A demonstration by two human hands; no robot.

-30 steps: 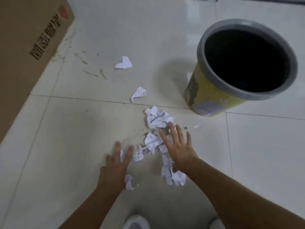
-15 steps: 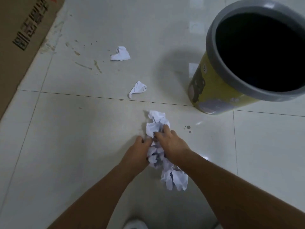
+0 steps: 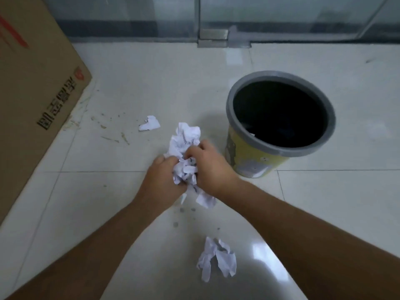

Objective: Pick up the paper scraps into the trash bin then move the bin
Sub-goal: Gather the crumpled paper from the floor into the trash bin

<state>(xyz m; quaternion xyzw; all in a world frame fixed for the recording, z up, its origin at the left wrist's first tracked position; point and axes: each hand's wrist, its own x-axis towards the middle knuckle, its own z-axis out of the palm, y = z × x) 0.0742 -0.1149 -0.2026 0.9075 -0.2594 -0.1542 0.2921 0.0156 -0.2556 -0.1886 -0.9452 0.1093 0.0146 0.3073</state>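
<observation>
A bundle of crumpled white paper scraps (image 3: 184,141) is pressed between my left hand (image 3: 161,178) and my right hand (image 3: 210,167), held above the floor. Both hands are closed around it from either side. The trash bin (image 3: 251,156), yellow with a grey rim and a dark inside, stands upright just to the right of my hands. One loose scrap (image 3: 150,124) lies on the floor behind the bundle. Another crumpled scrap (image 3: 216,257) lies on the floor close to me, between my forearms.
A large brown cardboard box (image 3: 36,89) stands along the left side. A glass wall with a metal floor fitting (image 3: 213,38) runs along the back. The floor is pale glossy tile with dirty streaks (image 3: 114,138) near the box.
Both hands have gathered the scraps and lifted the bundle off the floor, toward the bin. One crumpled piece has stayed behind on the floor near me. The view has tilted up.
</observation>
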